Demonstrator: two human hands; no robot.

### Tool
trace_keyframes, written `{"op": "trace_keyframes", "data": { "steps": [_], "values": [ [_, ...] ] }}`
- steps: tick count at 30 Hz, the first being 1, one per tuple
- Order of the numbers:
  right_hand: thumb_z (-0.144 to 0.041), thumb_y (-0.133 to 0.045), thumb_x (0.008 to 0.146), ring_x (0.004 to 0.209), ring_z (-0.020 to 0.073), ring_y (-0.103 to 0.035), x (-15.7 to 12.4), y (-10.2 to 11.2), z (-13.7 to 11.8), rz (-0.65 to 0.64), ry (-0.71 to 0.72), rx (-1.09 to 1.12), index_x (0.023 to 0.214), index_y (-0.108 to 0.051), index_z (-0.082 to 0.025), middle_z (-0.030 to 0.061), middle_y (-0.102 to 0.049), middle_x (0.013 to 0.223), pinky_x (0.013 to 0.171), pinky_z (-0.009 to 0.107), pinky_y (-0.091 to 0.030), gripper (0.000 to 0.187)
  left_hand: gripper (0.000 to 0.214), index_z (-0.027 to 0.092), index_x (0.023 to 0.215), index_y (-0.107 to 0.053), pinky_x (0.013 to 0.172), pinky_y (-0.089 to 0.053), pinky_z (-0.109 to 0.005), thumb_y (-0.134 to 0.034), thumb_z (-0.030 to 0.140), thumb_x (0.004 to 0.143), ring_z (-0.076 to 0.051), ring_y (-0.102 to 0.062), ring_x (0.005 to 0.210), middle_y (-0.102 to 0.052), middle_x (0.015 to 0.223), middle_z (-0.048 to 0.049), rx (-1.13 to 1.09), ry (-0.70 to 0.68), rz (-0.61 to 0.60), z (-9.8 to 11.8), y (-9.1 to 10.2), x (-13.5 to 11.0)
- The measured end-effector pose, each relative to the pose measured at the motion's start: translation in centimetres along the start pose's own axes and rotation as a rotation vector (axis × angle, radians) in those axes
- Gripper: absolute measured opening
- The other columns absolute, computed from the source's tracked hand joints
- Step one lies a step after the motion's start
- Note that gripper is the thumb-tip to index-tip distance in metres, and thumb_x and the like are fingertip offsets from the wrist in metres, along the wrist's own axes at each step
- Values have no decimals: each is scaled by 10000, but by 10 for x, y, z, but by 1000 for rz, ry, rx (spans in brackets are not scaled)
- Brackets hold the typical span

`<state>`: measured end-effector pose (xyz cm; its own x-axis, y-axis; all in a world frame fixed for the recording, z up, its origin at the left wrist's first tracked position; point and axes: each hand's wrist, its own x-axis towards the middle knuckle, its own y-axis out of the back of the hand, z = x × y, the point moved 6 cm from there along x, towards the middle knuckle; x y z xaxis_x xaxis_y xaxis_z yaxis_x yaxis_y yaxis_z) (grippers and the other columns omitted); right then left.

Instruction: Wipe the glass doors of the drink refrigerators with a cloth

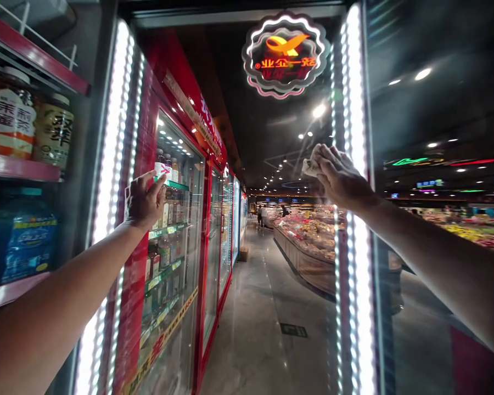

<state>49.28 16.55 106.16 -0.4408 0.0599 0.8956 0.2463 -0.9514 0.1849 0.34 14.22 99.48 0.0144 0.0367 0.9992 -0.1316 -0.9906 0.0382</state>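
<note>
My right hand [341,174] presses a crumpled pale cloth [312,167] against a glass door [280,142], high up near its right light strip. The fingers lie over the cloth and hide part of it. At the door's left side, my left hand [145,202] is raised beside the bright left light strip [112,137], fingers apart, with nothing seen in it. Whether its fingertips touch the glass or the frame, I cannot tell. A scalloped sign [286,55] with an orange emblem and reversed characters sits at the top of the door.
Shelves with bottled drinks [14,118] and a blue pack [22,236] stand close on the left. Through the glass appear red drink coolers [206,230], a grey aisle floor [263,307], a long food display [308,247] and distant people [263,215].
</note>
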Motion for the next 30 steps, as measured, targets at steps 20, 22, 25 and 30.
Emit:
{"op": "trace_keyframes", "data": {
  "steps": [20, 22, 25, 30],
  "values": [
    [-231, -320, 984, 1563, 366, -253, 23, -3, 25, 101, -181, 94, 1533, -414, -88, 230, -318, 1653, 1246, 617, -239, 575, 940, 116, 1658, -100, 1292, -77, -589, -272, 692, 935, -332, -42, 1606, -151, 1722, -159, -36, 162, -221, 20, -15, -35],
    [-237, -332, 988, 1572, 347, -233, 50, -7, 34, 99, -208, 140, 1516, -434, -98, 212, -326, 1656, 1257, 599, -210, 555, 935, 97, 1656, -89, 1296, -70, -574, -257, 678, 943, -322, -32, 1608, -95, 1729, -159, -27, 171, -239, 18, -16, -37],
    [-270, -335, 1010, 1589, 316, -182, 62, -14, 23, 72, -152, 173, 1505, -454, -111, 175, -301, 1677, 1283, 554, -171, 534, 953, 57, 1647, -82, 1301, -51, -546, -231, 689, 951, -317, -10, 1608, -8, 1729, -166, -18, 179, -250, 17, -17, -41],
    [-284, -363, 1026, 1575, 283, -239, 54, -21, -6, -21, 109, 203, 1554, -416, -145, 116, -338, 1670, 1299, 498, -179, 549, 951, 75, 1642, -91, 1302, -34, -536, -239, 725, 964, -312, 11, 1606, -80, 1729, -174, -51, 162, -234, 18, -18, -45]
  ]
}}
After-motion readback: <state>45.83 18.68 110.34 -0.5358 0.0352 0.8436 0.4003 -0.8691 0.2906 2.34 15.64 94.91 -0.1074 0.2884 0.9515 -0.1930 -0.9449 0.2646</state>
